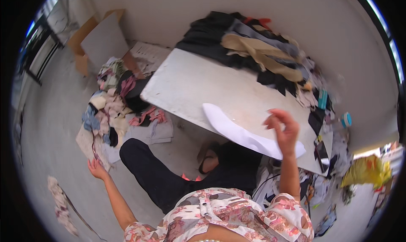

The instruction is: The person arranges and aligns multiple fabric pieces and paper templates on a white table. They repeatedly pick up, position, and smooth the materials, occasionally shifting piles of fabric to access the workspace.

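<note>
A curved white strip (241, 134), of cloth or paper, lies along the near edge of the white table (182, 81), its right end hanging toward my lap. My right hand (284, 130) is raised over that end, slightly blurred, its fingers loosely bent and apart with nothing visible in them. Low on the left, my left hand (98, 169) reaches out beside a heap of cloth scraps (108, 111). Its fingers are stretched out next to a pale piece of cloth (88, 142); whether they touch it I cannot tell.
Dark and tan cloth pieces (262, 51) are heaped along the table's far side. A phone-like dark object (322, 152) lies at its right corner. An open cardboard box (78, 43) stands back left. At right are a turquoise-lidded container (346, 120) and a yellow bag (368, 171).
</note>
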### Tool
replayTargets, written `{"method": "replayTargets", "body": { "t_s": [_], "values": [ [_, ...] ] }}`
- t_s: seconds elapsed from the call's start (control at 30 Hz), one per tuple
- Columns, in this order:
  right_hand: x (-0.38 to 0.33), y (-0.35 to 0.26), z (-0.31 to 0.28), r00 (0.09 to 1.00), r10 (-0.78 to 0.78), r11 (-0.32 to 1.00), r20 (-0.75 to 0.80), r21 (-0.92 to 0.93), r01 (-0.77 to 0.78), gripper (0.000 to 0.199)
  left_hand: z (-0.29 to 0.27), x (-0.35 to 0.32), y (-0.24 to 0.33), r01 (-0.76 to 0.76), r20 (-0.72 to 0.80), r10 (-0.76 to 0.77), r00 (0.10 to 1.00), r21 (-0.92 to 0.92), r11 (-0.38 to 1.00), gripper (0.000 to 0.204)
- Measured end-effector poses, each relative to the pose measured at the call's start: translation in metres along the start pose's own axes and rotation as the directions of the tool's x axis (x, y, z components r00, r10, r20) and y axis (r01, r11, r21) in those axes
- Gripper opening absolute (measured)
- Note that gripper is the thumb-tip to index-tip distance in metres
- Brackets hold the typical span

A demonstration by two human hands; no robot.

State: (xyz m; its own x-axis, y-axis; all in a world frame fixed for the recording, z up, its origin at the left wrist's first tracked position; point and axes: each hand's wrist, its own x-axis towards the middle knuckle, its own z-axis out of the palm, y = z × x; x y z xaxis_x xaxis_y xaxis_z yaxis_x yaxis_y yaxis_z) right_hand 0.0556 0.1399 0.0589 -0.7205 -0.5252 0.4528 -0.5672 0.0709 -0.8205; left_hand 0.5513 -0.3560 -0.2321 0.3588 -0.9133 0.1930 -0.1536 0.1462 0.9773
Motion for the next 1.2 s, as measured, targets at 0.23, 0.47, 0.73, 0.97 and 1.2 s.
{"method": "replayTargets", "body": {
  "t_s": [0.23,0.47,0.73,0.97,1.2],
  "values": [
    [-0.015,0.069,-0.151,0.785,0.015,0.986,-0.62,0.139,0.09,0.017,0.187,-0.099,0.154,-0.44,0.428,0.435,0.792,-0.094,0.893,0.036],
    [-0.001,0.173,-0.202,0.71,0.174,0.977,-0.682,0.208,-0.04,0.015,0.284,-0.224,0.265,-0.75,0.562,0.758,0.331,-0.33,0.572,0.029],
    [0.047,0.214,-0.159,0.883,0.269,0.963,-0.386,0.099,-0.25,0.014,0.374,-0.331,0.323,-0.715,0.535,0.844,-0.033,-0.603,0.355,0.028],
    [0.082,0.203,-0.114,0.946,0.119,0.985,-0.302,-0.082,-0.15,0.012,0.452,-0.37,0.355,-0.706,0.514,0.845,-0.145,-0.652,0.275,0.044],
    [0.11,0.189,-0.087,0.969,0.057,0.967,-0.242,-0.229,-0.114,0.012,0.528,-0.404,0.357,-0.761,0.509,0.826,-0.243,-0.628,0.163,0.07]
  ]
}}
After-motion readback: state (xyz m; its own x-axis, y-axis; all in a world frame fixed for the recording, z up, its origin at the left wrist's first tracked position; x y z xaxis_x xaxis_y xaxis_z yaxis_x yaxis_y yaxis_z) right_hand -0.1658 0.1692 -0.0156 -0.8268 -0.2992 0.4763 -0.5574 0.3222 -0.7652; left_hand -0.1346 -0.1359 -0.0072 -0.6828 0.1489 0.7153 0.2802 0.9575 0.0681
